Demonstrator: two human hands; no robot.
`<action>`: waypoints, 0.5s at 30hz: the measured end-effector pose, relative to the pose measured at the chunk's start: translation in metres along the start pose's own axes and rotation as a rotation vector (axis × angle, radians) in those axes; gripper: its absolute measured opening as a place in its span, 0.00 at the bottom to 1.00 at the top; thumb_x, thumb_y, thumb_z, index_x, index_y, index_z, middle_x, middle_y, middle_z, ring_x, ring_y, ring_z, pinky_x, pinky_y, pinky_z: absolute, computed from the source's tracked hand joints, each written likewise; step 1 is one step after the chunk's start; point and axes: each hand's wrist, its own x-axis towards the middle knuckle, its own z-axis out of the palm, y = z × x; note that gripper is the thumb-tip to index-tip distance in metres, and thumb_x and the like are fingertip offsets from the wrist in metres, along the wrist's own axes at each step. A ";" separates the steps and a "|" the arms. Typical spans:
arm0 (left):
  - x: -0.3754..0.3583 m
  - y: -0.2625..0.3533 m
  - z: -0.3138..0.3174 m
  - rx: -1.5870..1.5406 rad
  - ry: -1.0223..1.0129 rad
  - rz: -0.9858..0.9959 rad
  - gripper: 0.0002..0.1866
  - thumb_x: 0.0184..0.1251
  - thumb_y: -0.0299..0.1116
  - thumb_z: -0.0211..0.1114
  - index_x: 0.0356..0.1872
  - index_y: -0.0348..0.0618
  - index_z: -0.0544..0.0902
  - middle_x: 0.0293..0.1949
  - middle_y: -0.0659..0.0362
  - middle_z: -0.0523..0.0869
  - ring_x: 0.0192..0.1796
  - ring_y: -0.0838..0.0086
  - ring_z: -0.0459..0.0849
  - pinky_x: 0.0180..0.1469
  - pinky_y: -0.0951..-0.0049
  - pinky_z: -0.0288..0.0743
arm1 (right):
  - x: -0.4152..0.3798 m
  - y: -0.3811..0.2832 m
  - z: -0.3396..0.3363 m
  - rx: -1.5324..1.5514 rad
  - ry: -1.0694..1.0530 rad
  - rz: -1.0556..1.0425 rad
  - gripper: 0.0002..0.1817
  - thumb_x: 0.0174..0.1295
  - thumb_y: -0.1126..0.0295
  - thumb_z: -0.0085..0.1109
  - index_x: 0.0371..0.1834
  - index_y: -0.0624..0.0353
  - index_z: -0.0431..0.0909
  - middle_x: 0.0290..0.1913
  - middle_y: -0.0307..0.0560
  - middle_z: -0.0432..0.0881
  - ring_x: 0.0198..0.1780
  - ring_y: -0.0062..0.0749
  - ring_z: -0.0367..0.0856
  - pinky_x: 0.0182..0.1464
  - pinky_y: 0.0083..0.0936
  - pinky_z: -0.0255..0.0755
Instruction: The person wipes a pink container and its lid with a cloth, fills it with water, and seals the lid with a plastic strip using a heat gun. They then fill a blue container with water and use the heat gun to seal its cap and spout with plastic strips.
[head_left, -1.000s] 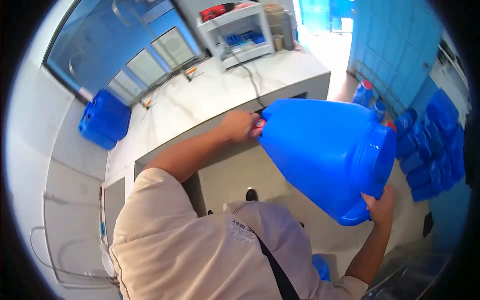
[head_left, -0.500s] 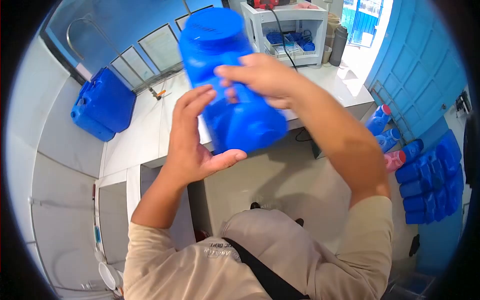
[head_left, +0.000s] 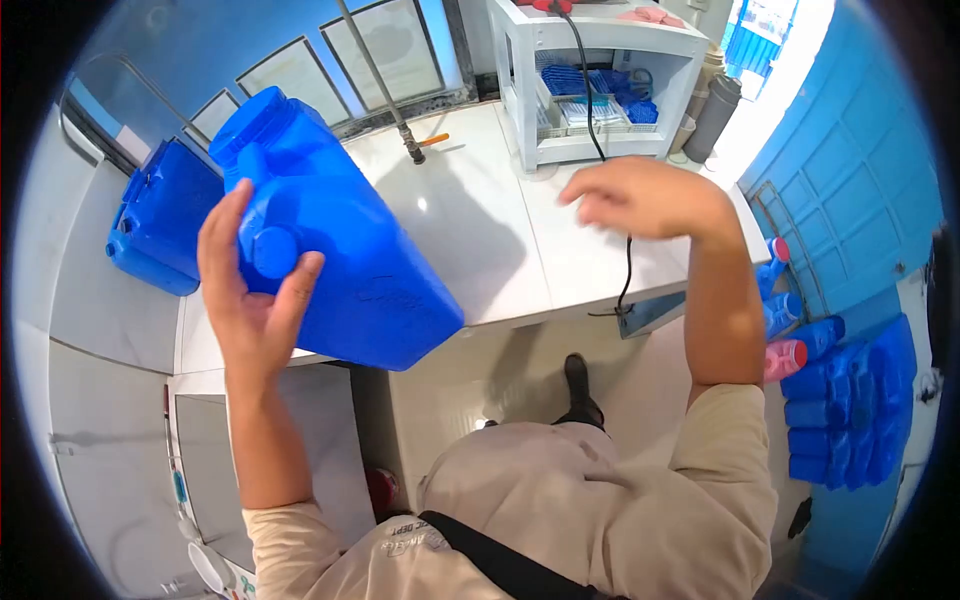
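Observation:
My left hand (head_left: 255, 280) holds a blue plastic jug (head_left: 350, 270), its fingers and thumb on either side of a small round cap (head_left: 275, 252). The jug tilts over the front edge of the counter, with its wide blue lid toward the upper left and dark handwriting on its side. Whether its far side touches the counter is hidden. To the right, my right hand (head_left: 645, 200) is off the jug, in the air above the counter. Its fingers are loosely bent, slightly blurred, with nothing in them.
Behind the jug, a larger blue jerrycan (head_left: 165, 215) stands on the white tiled counter (head_left: 480, 270). A metal tap pipe with an orange lever (head_left: 432, 140) rises nearby. A white shelf (head_left: 600, 90) holds blue items; a black cable (head_left: 590, 90) hangs down. Several blue containers (head_left: 850, 400) stand at right.
The jug has moved left and turned, bringing its small cap up beside my left hand. My right hand has let go of it and moved right. The view has shifted.

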 end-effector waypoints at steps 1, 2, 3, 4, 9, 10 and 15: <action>0.007 0.000 0.010 -0.006 -0.002 -0.002 0.37 0.56 0.28 0.77 0.70 0.38 0.74 0.69 0.49 0.76 0.71 0.60 0.73 0.74 0.61 0.62 | -0.001 0.050 -0.005 -0.049 0.061 0.114 0.15 0.69 0.65 0.59 0.54 0.60 0.83 0.46 0.55 0.87 0.50 0.46 0.86 0.53 0.37 0.79; 0.015 -0.001 0.019 -0.009 -0.005 -0.005 0.37 0.57 0.28 0.77 0.70 0.38 0.74 0.69 0.49 0.75 0.71 0.60 0.73 0.74 0.61 0.62 | 0.004 0.099 -0.011 -0.097 0.122 0.227 0.14 0.67 0.67 0.59 0.52 0.59 0.83 0.45 0.57 0.88 0.51 0.48 0.86 0.53 0.38 0.79; 0.020 -0.001 0.026 0.078 -0.035 0.034 0.33 0.61 0.31 0.75 0.68 0.39 0.75 0.70 0.47 0.75 0.72 0.58 0.73 0.75 0.59 0.61 | 0.009 0.136 -0.014 -0.267 0.179 0.386 0.12 0.66 0.71 0.57 0.48 0.62 0.85 0.46 0.59 0.88 0.51 0.52 0.87 0.53 0.43 0.79; 0.028 -0.004 0.034 0.098 -0.040 0.023 0.33 0.61 0.31 0.75 0.68 0.39 0.75 0.70 0.47 0.75 0.72 0.58 0.73 0.75 0.59 0.61 | 0.017 0.172 -0.016 -0.432 0.236 0.544 0.11 0.65 0.74 0.55 0.44 0.64 0.86 0.46 0.61 0.88 0.51 0.57 0.87 0.53 0.47 0.79; 0.056 -0.036 0.065 0.111 -0.032 -0.002 0.27 0.59 0.42 0.79 0.55 0.40 0.79 0.68 0.46 0.77 0.69 0.56 0.75 0.71 0.58 0.67 | 0.075 0.334 -0.020 -0.624 0.297 0.646 0.12 0.64 0.75 0.55 0.44 0.60 0.88 0.48 0.60 0.89 0.51 0.53 0.89 0.53 0.47 0.83; 0.055 -0.042 0.065 0.068 -0.016 -0.022 0.28 0.59 0.44 0.80 0.53 0.40 0.79 0.68 0.46 0.78 0.69 0.56 0.76 0.71 0.59 0.67 | 0.084 0.363 -0.017 -0.658 0.275 0.668 0.12 0.66 0.73 0.55 0.45 0.58 0.89 0.48 0.59 0.89 0.51 0.52 0.89 0.53 0.46 0.83; 0.048 -0.043 0.081 0.067 0.209 -0.076 0.43 0.43 0.47 0.88 0.51 0.43 0.65 0.65 0.43 0.80 0.68 0.58 0.78 0.70 0.59 0.71 | 0.126 0.438 -0.008 -0.716 0.215 0.770 0.13 0.69 0.69 0.54 0.46 0.54 0.90 0.51 0.54 0.89 0.53 0.49 0.90 0.51 0.46 0.83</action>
